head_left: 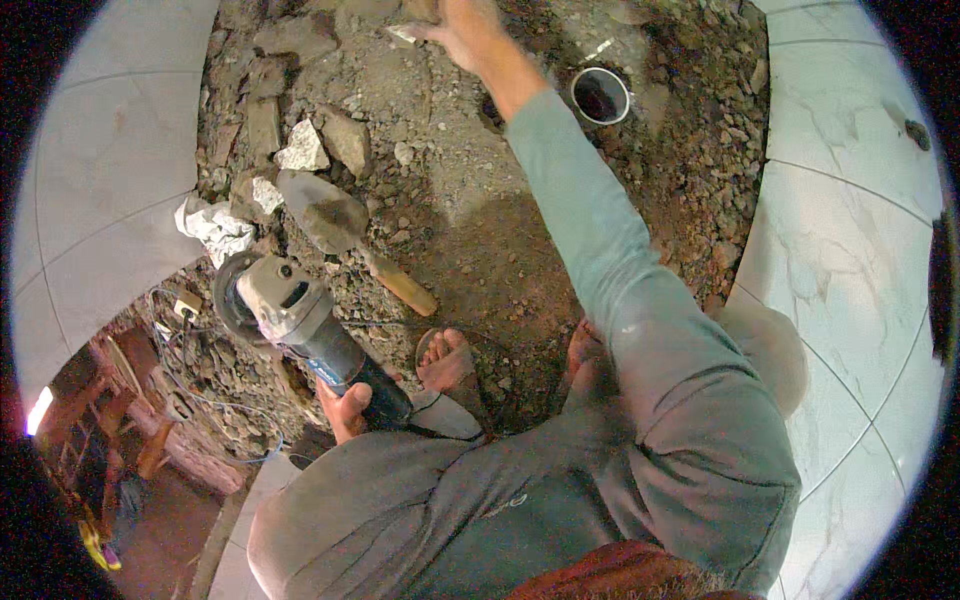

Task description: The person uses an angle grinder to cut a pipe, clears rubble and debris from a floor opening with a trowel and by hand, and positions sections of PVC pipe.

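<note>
My left hand (347,408) is wrapped round the body of an angle grinder (325,340), whose grey head and disc guard point away to the upper left. Stretched far forward, my right hand (468,38) reaches to the top edge of the picture, which cuts off part of its fingers. One digit extends left beside a small white fragment (402,33); whether it grips anything is hidden. A trowel (325,212) with a wooden handle lies on the rubble just beyond the grinder. White crumpled material (213,228) sits left of the trowel.
Rubble and soil (480,250) fill the strip between tiled walls (850,220). A round pipe opening (600,97) is right of my right forearm. Broken stones (345,143) lie at left. A cable and a pale socket (187,306) are near the grinder. My bare feet (447,360) stand in the dirt.
</note>
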Available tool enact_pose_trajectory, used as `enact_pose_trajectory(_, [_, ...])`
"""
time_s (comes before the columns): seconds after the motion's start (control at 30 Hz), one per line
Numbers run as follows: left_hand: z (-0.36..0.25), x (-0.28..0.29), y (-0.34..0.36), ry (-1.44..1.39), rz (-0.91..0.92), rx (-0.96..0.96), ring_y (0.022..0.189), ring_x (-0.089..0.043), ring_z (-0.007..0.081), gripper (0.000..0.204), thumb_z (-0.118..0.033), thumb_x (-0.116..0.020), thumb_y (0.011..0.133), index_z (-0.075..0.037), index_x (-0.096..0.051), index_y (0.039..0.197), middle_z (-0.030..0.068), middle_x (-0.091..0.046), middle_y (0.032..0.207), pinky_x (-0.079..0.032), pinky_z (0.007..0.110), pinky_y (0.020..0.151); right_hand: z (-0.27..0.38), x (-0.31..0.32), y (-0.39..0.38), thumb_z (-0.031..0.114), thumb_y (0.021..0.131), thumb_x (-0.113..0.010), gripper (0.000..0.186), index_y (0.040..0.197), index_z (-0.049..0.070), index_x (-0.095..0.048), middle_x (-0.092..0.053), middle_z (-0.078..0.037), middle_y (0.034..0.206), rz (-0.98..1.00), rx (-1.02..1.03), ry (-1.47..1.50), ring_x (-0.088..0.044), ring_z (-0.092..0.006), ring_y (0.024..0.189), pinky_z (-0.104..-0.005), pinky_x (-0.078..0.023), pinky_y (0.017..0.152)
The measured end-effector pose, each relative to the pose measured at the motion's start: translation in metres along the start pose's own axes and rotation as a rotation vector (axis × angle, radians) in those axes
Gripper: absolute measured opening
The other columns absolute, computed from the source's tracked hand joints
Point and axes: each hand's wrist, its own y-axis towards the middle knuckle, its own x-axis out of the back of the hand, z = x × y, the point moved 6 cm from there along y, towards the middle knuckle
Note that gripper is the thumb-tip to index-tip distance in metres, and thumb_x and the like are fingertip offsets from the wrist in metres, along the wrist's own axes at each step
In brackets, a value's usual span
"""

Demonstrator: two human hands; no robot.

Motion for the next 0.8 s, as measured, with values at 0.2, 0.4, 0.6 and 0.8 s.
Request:
enact_pose_trajectory(0.2, [-0.015, -0.026, 0.013, 0.018, 0.136, 0.013, 0.077, -0.068, 0.0221, 0.081, -0.044, -0.091, 0.058, 0.001, -0.054, 0.115, 0.0090, -0.066, 0.090, -0.055, 0.035, 0.068, -0.011, 0.145, 0.142, 0.043, 0.092, -0.062, 0.049, 0.132, 0.016, -0.057, -0.053, -0.011, 0.134, -0.495, 0.848, -1.745, -0.047, -0.0453, 0.123, -0.0654, -0.044, 0.095])
enact_pose_trajectory(0.4, [-0.004, -0.014, 0.000, -0.005, 0.031, 0.026, 0.076, -0.068, 0.0223, 0.081, -0.043, -0.091, 0.058, 0.001, -0.054, 0.115, 0.0091, -0.066, 0.089, -0.055, 0.035, 0.067, -0.107, 0.177, 0.024, 0.043, 0.096, -0.056, 0.048, 0.127, 0.007, -0.058, -0.051, -0.027, 0.127, -0.228, 0.659, -1.482, -0.048, -0.0532, 0.117, -0.0605, -0.039, 0.103])
enact_pose_trajectory(0.6, [-0.015, -0.023, 0.006, -0.004, 0.034, 0.001, 0.076, -0.068, 0.0226, 0.080, -0.042, -0.091, 0.059, 0.001, -0.055, 0.115, 0.0093, -0.066, 0.089, -0.055, 0.035, 0.066, -0.108, 0.191, 0.017, 0.048, 0.097, -0.056, 0.057, 0.131, 0.003, -0.052, -0.050, -0.030, 0.132, -0.109, 0.277, -1.336, -0.048, -0.0559, 0.119, -0.0553, -0.039, 0.105])
enact_pose_trajectory(0.8, [-0.012, -0.032, -0.001, -0.041, 0.069, 0.038, 0.076, -0.069, 0.0228, 0.079, -0.041, -0.091, 0.059, 0.001, -0.055, 0.114, 0.0094, -0.066, 0.088, -0.055, 0.036, 0.066, -0.124, 0.190, 0.033, 0.066, 0.096, -0.046, 0.075, 0.146, 0.010, -0.043, -0.032, -0.032, 0.147, -0.112, 0.222, -0.782, -0.040, -0.0504, 0.130, -0.0595, -0.038, 0.104])
